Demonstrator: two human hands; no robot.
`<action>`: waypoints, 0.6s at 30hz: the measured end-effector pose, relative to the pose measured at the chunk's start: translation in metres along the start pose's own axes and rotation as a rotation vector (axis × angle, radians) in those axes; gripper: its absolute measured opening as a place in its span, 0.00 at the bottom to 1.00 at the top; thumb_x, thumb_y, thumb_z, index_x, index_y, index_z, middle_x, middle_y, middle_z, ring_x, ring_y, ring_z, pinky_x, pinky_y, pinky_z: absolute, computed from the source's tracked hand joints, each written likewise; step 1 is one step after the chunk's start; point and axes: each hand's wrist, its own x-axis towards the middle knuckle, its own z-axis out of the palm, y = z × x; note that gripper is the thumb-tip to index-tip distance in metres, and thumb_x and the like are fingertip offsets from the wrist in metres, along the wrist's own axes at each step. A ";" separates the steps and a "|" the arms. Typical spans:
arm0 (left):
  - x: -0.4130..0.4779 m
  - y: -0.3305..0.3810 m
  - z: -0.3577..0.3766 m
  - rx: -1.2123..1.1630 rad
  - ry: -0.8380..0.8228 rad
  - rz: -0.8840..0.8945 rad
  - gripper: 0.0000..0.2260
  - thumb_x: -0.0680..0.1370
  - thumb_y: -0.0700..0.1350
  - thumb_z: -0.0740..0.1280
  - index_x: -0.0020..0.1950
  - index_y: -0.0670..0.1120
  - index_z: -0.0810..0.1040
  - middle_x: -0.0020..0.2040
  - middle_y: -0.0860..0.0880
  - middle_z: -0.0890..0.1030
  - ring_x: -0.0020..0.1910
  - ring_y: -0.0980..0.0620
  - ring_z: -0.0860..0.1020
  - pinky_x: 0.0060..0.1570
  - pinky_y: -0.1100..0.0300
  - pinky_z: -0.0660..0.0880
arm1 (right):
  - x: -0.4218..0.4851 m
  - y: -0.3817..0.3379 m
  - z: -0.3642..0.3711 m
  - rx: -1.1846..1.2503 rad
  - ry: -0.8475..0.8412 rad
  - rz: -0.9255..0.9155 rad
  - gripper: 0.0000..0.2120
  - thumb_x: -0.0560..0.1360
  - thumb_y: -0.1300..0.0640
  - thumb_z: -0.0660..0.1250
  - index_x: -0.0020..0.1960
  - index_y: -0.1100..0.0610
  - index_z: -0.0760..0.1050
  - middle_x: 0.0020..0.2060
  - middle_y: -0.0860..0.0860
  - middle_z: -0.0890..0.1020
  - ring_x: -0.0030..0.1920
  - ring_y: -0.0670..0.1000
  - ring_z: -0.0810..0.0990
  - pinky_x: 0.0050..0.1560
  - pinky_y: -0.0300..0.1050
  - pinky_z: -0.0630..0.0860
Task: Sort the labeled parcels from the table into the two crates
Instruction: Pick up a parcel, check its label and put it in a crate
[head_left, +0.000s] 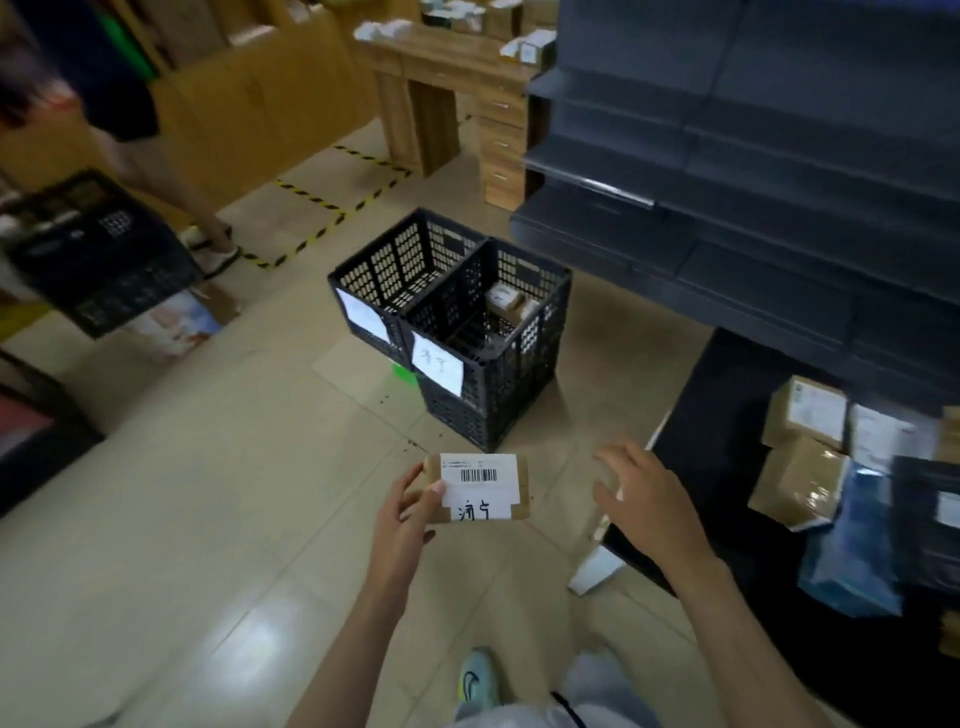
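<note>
Tiled floor (208, 519), twin black crates (441, 283) ahead. Left hand (410, 514) pinches labelled parcel (480, 488); right hand (644, 493) spread, empty. I fear misread tags (437, 364) (wrong crate).

One wide-angle camera, worn on the person's head, gives the only view, facing forward and steeply down toward the floor (208, 519). The left hand (402, 512) with its parcel (478, 488) and the right hand (644, 499) sit close under the lens, the two crates (498, 395) stand farther ahead at centre, and the counter (727, 441) leaves the frame at right
</note>
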 end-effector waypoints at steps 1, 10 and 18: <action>0.008 0.001 -0.014 -0.015 0.018 -0.012 0.23 0.79 0.57 0.74 0.73 0.61 0.75 0.62 0.52 0.84 0.60 0.52 0.83 0.54 0.51 0.80 | 0.011 -0.013 0.005 0.015 -0.004 -0.006 0.16 0.80 0.52 0.67 0.67 0.51 0.76 0.62 0.45 0.76 0.58 0.51 0.78 0.54 0.47 0.74; 0.097 0.023 -0.064 -0.085 0.083 -0.057 0.19 0.82 0.54 0.71 0.73 0.57 0.74 0.64 0.49 0.82 0.61 0.50 0.82 0.59 0.47 0.79 | 0.114 -0.076 0.046 -0.020 -0.098 -0.060 0.17 0.79 0.54 0.67 0.68 0.52 0.78 0.65 0.48 0.76 0.62 0.53 0.78 0.59 0.52 0.76; 0.231 0.076 -0.067 0.001 0.053 -0.042 0.17 0.82 0.54 0.70 0.70 0.59 0.75 0.62 0.50 0.82 0.58 0.52 0.83 0.52 0.52 0.78 | 0.249 -0.102 0.075 0.047 -0.119 -0.020 0.16 0.81 0.51 0.66 0.69 0.50 0.77 0.66 0.45 0.75 0.63 0.48 0.76 0.59 0.43 0.72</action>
